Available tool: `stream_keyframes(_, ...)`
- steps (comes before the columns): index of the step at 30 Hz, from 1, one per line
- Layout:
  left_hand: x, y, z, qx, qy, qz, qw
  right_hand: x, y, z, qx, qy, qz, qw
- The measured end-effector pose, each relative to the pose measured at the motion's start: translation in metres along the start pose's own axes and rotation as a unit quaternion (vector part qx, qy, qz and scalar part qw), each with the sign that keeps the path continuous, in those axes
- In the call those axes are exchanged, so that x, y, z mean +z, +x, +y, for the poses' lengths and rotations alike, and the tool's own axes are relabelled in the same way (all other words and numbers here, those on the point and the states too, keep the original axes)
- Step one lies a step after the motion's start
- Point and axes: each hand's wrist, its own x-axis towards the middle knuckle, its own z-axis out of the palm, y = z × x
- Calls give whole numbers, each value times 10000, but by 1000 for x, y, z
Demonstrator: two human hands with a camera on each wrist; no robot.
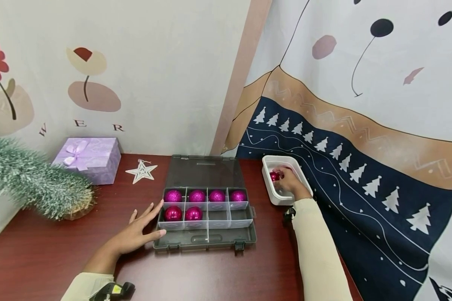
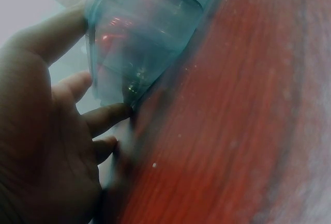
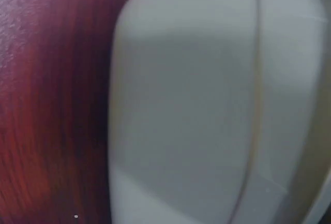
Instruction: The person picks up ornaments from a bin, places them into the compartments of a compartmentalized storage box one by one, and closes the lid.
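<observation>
A clear grey compartment box (image 1: pixel 196 237) lies on the table with its lid (image 1: pixel 205 172) folded back. Glittery magenta Christmas balls (image 1: pixel 197 196) fill its back row. Two shiny magenta balls (image 1: pixel 173 213) sit in the left two compartments of the middle row. My left hand (image 1: pixel 137 232) rests against the box's left side, fingers spread and fairly straight; the left wrist view shows its fingertips on the box wall. Inside a white plastic tub (image 1: pixel 281 201) at the right, my right hand (image 1: pixel 291 182) pinches a shiny red Christmas ball (image 1: pixel 274 176). The right wrist view shows only the tub's outer wall (image 3: pixel 181 105).
A white star ornament (image 1: pixel 141 172) lies left of the lid. Behind it stands a lilac gift box (image 1: pixel 94 159) with a bow. A frosted small tree (image 1: pixel 34 179) lies at the far left. A printed curtain (image 1: pixel 324 167) hangs along the right side beside the tub.
</observation>
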Motion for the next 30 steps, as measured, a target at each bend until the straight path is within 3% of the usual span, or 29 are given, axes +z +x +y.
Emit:
stream_keyframes(8, -1, -1, 1, 17, -52, 30, 10000, -3, -6, -2, 72, -8, 438, 9990)
stream_keyframes(19, 0, 0, 2, 2, -69, 5, 10000, -3, -22, -10, -78, 779, 1439, 9865)
stream_keyframes(30, -1, -1, 5, 7, -69, 0, 10000, 3, -45, -19, 2, 2329, 1367, 9629)
